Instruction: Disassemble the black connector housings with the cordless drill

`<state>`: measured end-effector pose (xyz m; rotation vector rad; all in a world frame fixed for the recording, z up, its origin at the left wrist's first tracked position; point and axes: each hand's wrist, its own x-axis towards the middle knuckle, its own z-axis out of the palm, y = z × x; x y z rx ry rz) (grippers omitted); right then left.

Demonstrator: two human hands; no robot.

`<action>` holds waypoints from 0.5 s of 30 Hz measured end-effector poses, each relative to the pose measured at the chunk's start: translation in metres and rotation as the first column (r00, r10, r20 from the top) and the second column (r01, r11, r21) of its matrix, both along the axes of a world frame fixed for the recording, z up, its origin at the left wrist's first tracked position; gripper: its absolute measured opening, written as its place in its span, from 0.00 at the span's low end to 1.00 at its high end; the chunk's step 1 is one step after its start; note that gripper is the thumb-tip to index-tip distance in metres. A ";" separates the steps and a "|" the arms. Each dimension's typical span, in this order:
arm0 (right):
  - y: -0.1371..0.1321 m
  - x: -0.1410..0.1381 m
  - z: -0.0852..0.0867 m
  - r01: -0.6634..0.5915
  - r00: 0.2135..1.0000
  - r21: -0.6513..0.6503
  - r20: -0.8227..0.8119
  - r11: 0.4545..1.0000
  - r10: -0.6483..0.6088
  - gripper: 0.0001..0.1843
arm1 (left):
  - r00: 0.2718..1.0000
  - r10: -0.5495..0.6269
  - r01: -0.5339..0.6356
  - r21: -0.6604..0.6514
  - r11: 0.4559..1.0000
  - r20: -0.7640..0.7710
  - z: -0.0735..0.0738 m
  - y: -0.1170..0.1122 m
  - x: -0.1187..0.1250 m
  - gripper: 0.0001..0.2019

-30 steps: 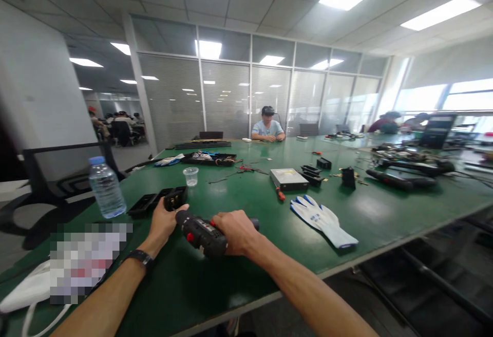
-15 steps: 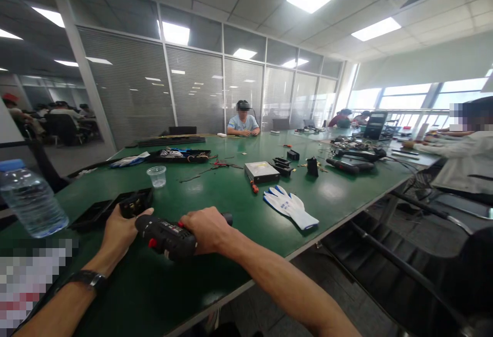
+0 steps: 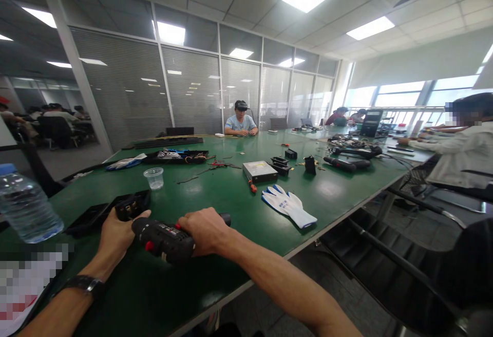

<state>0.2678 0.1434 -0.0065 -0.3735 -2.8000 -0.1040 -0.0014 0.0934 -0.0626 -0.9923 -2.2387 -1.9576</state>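
Observation:
My right hand is wrapped round the handle of a black power drill with red switches. The drill lies sideways, its nose pointing left. At that nose, my left hand grips a small black part with brass-coloured bits on it; what exactly it is, I cannot make out. The drill's tip is hidden behind my left thumb, so I cannot tell whether it touches the part. Behind the left hand sits a black plastic tray on the green table.
A water bottle stands at the left, a clear plastic cup beyond the tray. Ahead lie a white glove, a screwdriver and an optical drive. A person sits across the table; another sits at the right.
The whole view has shifted slightly. My hands, the drill and the black part keep nearly the same places relative to each other.

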 end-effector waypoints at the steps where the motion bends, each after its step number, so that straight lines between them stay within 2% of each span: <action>1: 0.000 0.000 0.000 0.000 1.000 0.001 -0.005 1.000 0.000 0.21 | 0.998 -0.055 0.055 -0.013 0.998 0.038 -0.002 0.000 -0.002 0.28; 3: 0.000 0.001 0.000 -0.002 1.000 0.005 -0.013 1.000 0.002 0.21 | 0.990 -0.108 0.111 -0.021 0.994 0.089 -0.003 0.001 -0.005 0.31; 8: -0.001 0.001 0.000 -0.008 1.000 0.008 -0.006 1.000 0.008 0.21 | 0.987 -0.091 0.094 -0.023 0.995 0.131 0.001 -0.001 0.000 0.31; 15: -0.002 0.001 0.001 -0.003 1.000 -0.008 -0.001 1.000 0.003 0.21 | 0.989 -0.117 0.117 0.008 0.993 0.090 -0.004 0.000 -0.005 0.30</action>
